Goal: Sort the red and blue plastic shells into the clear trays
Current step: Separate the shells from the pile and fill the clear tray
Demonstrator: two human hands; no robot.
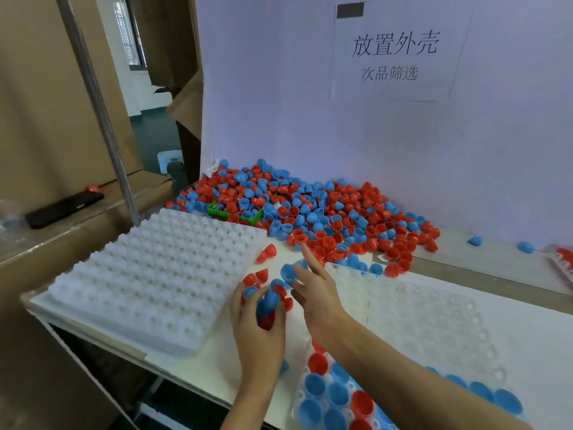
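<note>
While the left hand (259,321) curls its fingers round a small clutch of red and blue plastic shells (266,308) at the lower centre of the frame, the right hand (313,290) reaches forward just beside it, its grip spread, the forefinger straight and pointing toward the heap. A blue shell (288,271) lies against the right hand's fingers; whether it is held cannot be told. The big heap of loose red and blue shells (325,212) fills the middle of the white table (527,330), partly burying a green plastic bin (235,212). At left centre lies a stack of white dimpled trays (155,274). At lower right lies a clear plastic tray (434,311) with blue and red shells seated in its near pockets (335,395). A paper sign (393,51) hangs at upper right.
</note>
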